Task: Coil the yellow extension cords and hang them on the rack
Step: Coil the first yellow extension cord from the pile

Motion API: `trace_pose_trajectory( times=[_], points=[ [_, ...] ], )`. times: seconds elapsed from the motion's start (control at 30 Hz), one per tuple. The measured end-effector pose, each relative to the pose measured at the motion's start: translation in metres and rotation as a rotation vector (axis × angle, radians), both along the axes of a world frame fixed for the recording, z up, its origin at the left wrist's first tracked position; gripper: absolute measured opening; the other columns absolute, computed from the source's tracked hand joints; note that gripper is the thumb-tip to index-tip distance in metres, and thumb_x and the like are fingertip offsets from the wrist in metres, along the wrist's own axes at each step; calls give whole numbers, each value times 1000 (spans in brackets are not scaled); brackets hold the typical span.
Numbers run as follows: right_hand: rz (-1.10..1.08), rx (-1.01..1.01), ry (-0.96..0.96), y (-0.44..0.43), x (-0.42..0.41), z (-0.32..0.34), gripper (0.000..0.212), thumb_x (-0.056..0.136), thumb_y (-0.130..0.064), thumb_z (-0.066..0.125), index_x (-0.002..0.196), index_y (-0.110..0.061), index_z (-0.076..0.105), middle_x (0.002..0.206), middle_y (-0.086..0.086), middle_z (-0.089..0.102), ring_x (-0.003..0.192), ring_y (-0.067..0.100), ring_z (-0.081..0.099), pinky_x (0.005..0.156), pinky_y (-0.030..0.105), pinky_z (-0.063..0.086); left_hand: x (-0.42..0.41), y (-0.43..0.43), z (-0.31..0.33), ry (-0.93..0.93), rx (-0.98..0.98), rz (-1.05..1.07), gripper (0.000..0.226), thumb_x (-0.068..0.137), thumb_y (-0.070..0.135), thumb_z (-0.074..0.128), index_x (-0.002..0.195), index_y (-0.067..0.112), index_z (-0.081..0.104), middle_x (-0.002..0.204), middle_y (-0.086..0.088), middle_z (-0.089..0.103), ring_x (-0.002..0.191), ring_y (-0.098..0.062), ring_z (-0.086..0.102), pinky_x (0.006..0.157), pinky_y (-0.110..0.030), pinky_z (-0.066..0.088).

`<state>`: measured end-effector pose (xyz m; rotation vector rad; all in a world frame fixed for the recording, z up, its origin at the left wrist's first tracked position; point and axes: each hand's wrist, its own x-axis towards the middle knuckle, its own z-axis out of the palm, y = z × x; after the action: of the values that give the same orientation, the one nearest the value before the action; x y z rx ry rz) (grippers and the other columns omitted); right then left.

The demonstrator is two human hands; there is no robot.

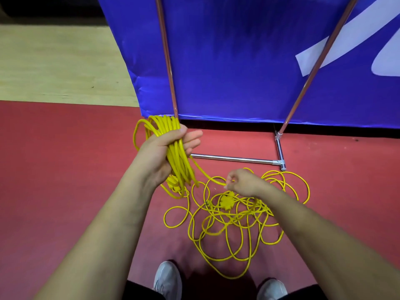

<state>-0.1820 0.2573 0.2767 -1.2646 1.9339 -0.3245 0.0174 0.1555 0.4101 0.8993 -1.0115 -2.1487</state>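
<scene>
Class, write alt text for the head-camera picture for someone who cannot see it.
A person's left hand holds a coil of yellow extension cord while the right hand pinches the strand running from it to a loose tangle on the red floor. A metal rack and blue banner stand beyond.

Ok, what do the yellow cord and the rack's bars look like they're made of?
The yellow cord looks like a smooth, slightly glossy plastic or rubber jacket; it bends into loose loops. The rack bars look like polished metal tube, chrome-bright, with sharp highlights.
</scene>
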Motion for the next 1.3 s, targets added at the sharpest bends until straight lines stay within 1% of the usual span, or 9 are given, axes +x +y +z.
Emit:
trace_pose_trajectory(
  times=[0.13,0.3,0.43,0.53,0.7,0.83,1.03,1.17,1.3],
  points=[
    [271,-2,-247,4,17,87,7,85,-15,71,78,-14,71,54,-1,47,47,10,36,47,23,30,1,2,-3,-102,-134,-48,19,93,10,53,108,10,64,84,-10,74,70,-18,71,61,-23,54],
    [95,-397,-519,9,11,135,9,87,-11,69,80,-9,73,54,7,44,51,17,33,46,26,24,-1,17,-10,-178,-136,-312,26,88,9,57,110,-5,56,103,-27,69,95,-39,69,84,-43,57],
    [-27,-556,-531,6,6,120,8,87,-12,69,79,-10,71,58,11,50,54,18,39,47,22,32,-2,25,-4,-187,-193,-467,19,85,14,62,94,-3,60,73,-14,67,56,-26,63,57,-31,52],
    [-41,-548,-482,6,-5,103,9,88,-16,68,80,-11,68,62,12,55,59,19,47,54,23,39,-4,25,-1,-12,-58,-423,10,84,9,58,82,8,48,58,-2,47,42,-13,43,48,-24,38],
    [-109,-367,-445,16,-30,60,9,91,-14,65,84,-8,67,79,2,69,76,8,63,80,24,48,0,16,2,66,44,-375,15,79,4,59,86,9,47,57,-1,47,42,-12,44,47,-23,40],
    [-374,-375,-743,14,-28,54,9,92,-6,59,84,-9,55,72,10,56,61,17,60,64,24,52,0,15,-1,-119,-56,-425,11,81,9,60,72,3,64,62,-10,62,49,-21,61,48,-28,51],
    [-411,-591,-681,4,-26,74,9,93,-5,59,84,-6,62,69,13,43,46,12,30,48,23,24,4,14,0,-46,113,-409,19,71,16,67,79,1,74,95,-26,71,82,-34,72,64,-37,61],
    [-395,-638,-623,4,-29,83,16,91,-6,62,78,-13,67,67,13,46,46,11,32,47,21,27,6,12,-4,22,102,-429,43,55,21,86,91,0,74,96,-25,71,77,-31,73,62,-36,60],
    [-132,-639,-330,5,-14,101,10,86,-6,69,77,-10,69,55,-10,57,50,-1,45,51,14,35,4,15,-5,-53,82,-421,22,76,20,65,88,2,70,87,-22,72,64,-27,71,56,-32,57]
  ],
)
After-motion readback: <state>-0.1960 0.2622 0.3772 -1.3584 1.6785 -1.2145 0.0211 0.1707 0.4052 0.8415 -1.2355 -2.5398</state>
